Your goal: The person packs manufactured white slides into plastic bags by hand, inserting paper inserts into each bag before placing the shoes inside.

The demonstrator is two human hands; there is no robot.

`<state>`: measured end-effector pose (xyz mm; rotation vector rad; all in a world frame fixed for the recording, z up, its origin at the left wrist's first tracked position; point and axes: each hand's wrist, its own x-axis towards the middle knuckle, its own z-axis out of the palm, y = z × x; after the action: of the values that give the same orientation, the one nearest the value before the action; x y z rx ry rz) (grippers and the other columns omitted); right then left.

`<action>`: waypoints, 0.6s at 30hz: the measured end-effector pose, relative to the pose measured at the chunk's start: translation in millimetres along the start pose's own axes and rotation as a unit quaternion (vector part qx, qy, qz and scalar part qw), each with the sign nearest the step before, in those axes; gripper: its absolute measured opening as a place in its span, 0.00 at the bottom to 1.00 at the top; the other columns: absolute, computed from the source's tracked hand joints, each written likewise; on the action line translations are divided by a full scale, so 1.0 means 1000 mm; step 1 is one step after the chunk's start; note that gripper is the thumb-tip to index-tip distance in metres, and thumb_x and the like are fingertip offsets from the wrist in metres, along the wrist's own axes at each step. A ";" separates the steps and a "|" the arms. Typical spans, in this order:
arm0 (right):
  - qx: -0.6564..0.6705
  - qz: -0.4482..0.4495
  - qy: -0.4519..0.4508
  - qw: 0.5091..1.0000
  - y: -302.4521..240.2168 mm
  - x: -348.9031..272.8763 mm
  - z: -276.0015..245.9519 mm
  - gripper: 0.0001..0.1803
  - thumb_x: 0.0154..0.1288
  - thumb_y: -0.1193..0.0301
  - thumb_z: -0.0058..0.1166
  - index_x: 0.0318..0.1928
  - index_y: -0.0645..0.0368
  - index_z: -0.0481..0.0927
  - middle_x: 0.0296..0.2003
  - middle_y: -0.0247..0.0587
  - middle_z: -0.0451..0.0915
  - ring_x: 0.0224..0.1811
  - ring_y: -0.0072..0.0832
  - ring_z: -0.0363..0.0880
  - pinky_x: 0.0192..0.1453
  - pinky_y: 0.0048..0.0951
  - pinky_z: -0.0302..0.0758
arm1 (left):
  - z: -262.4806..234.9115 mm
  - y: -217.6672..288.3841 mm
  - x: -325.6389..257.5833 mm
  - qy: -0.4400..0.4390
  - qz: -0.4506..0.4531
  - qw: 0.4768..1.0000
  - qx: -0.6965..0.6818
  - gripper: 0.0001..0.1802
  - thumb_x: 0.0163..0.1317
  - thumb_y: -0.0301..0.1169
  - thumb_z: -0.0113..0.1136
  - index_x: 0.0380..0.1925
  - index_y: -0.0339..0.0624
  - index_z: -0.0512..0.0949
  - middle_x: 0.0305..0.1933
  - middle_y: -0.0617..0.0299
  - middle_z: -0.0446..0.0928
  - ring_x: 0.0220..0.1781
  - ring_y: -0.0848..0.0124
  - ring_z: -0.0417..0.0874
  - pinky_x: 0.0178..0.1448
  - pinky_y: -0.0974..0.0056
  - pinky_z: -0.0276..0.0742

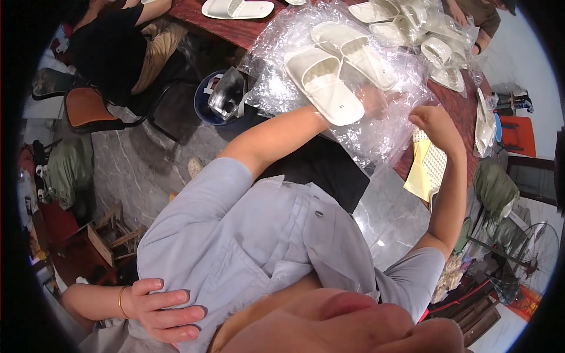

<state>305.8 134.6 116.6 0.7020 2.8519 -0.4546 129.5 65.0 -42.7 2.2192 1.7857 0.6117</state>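
Observation:
A pair of white slippers, the nearer slipper (pixel 342 110) beside the farther slipper (pixel 376 66), lies on crumpled clear plastic bags (pixel 273 79) at the table's near edge. My left hand (pixel 376 99) is mostly hidden behind the nearer slipper and under plastic; its forearm passes beneath that slipper. I cannot make out its fingers. To the right, my right hand (pixel 440 126) is raised with curled fingers, pinching the edge of the clear plastic. Below it, a yellow sheet (pixel 418 173) and a sheet of small printed labels (pixel 435 162) overlap at the table edge.
Bagged slippers (pixel 406 26) pile up on the red table (pixel 191 15); another slipper (pixel 237 8) lies at the back left. A blue bin (pixel 203 106) stands by a chair (pixel 91 106). Another person's hand (pixel 168 309) rests on my left sleeve. Others sit across and to the left.

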 end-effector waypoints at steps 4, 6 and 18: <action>0.418 0.148 -0.062 0.894 -0.046 0.005 0.003 0.25 0.67 0.71 0.51 0.65 0.57 0.70 0.17 0.37 0.74 0.19 0.24 0.71 0.30 0.26 0.70 | 0.011 -0.006 -0.003 0.107 0.022 0.994 0.030 0.32 0.60 0.32 0.55 0.66 0.46 0.63 0.62 0.43 0.69 0.61 0.51 0.74 0.59 0.53 0.73; 0.539 0.114 -0.068 0.831 -0.050 0.018 0.013 0.32 0.68 0.75 0.49 0.71 0.56 0.61 0.20 0.29 0.71 0.22 0.14 0.65 0.30 0.18 0.67 | 0.014 -0.002 -0.001 0.169 0.030 0.983 0.060 0.27 0.62 0.31 0.52 0.63 0.44 0.66 0.61 0.46 0.72 0.62 0.54 0.74 0.58 0.56 0.74; 0.650 -0.039 0.155 0.743 -0.004 0.101 0.018 0.37 0.67 0.83 0.49 0.73 0.47 0.56 0.46 0.41 0.78 0.41 0.19 0.77 0.46 0.23 0.79 | -0.008 0.075 0.001 0.170 0.134 0.972 0.089 0.14 0.60 0.28 0.50 0.44 0.31 0.76 0.48 0.49 0.76 0.55 0.56 0.75 0.51 0.59 0.77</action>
<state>217.2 167.9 77.2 0.8104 2.3760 -2.6290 191.1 48.3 -3.3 2.6384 1.7592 0.9744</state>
